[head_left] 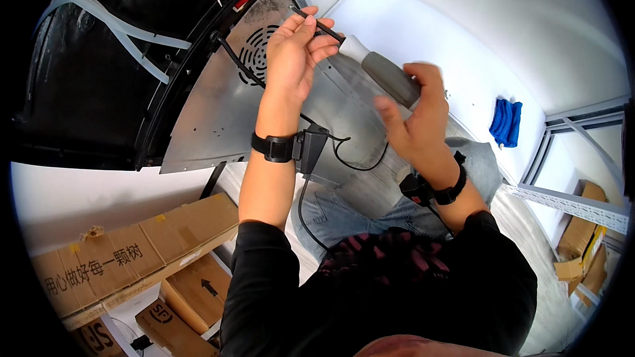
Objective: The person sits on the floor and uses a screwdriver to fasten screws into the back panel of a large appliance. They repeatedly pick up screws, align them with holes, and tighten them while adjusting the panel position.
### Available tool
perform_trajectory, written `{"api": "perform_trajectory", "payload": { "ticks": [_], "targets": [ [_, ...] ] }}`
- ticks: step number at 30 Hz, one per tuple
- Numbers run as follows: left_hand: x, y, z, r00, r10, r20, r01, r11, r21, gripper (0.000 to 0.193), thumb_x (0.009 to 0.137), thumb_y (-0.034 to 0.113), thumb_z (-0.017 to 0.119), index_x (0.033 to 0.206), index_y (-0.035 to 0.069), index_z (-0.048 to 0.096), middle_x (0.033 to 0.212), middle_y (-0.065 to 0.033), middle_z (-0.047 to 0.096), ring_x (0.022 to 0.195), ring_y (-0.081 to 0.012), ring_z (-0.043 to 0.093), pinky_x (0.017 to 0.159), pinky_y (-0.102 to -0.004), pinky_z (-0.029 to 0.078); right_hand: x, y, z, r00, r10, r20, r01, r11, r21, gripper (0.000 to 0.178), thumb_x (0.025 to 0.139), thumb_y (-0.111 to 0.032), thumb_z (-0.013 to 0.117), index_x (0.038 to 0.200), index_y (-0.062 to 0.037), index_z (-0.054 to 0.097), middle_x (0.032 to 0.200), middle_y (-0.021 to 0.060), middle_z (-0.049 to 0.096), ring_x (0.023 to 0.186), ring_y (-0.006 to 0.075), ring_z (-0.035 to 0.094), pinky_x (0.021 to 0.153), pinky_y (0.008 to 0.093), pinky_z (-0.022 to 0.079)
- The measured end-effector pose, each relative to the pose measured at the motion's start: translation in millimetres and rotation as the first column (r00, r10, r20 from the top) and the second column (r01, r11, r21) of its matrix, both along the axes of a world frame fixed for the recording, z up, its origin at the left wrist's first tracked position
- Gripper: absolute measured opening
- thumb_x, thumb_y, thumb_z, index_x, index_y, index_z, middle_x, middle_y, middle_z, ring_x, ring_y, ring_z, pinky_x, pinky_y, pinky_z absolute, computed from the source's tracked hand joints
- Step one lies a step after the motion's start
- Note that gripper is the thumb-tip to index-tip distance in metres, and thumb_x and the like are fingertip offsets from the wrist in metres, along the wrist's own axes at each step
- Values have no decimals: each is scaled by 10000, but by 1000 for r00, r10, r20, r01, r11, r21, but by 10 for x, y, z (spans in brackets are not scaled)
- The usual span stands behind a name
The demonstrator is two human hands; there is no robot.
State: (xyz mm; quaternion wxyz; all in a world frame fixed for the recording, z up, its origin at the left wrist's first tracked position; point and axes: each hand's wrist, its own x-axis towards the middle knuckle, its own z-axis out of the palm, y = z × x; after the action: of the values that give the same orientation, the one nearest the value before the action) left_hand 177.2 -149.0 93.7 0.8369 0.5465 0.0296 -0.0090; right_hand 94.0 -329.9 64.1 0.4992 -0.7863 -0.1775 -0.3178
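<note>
A person in front of me is holding a grey-handled screwdriver [389, 77] aslant, right of a bare metal panel [206, 119]. The left hand [297, 46] is pinching the dark shaft near its tip, thumb and fingers clamped on it. The right hand [423, 122] is hovering around the handle's end, thumb and fingers standing apart; it's blurring, and I can't tell whether they're touching it. A black cord [231, 56] is crossing the panel's round vent [254, 53]. 2 pale tubes [119, 25] are lying over a black casing [86, 99]. A blue cloth [506, 122] is resting on a white surface [430, 39].
</note>
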Motion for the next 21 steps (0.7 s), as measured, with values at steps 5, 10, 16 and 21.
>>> {"api": "perform_trajectory", "payload": {
  "ticks": [5,10,16,21],
  "targets": [
    [52,67,-59,1000,15,-12,-14,997,77,175,965,133,475,1047,-15,515,907,-122,629,658,-167,651,581,-274,563,-41,-27,93,997,-17,-79,7,992,-129,339,826,-215,669,1048,-12,511,845,170,596,669,334,603,559,381,464],
    [-12,42,8,998,-50,-28,50,999,10,200,982,162,436,1053,-2,525,898,-118,632,640,-156,636,602,-272,555,-68,-51,364,880,75,-469,-143,984,-111,355,826,-254,672,1038,-19,510,836,187,608,653,310,620,533,378,473],
    [-10,-5,-4,998,16,-60,-11,997,73,175,977,164,456,977,6,532,834,-133,651,571,-132,611,524,-251,541,-17,-59,261,995,13,-100,-44,949,-313,372,825,-234,676,1062,-15,492,890,173,614,619,315,621,501,378,480],
    [-31,-40,77,996,-20,-88,22,1000,22,172,973,179,473,955,17,529,835,-134,654,552,-122,598,516,-240,524,91,-56,229,941,83,-327,-146,974,-173,394,794,-202,693,1079,-27,485,991,155,534,679,330,609,552,378,499]
  ]
}}
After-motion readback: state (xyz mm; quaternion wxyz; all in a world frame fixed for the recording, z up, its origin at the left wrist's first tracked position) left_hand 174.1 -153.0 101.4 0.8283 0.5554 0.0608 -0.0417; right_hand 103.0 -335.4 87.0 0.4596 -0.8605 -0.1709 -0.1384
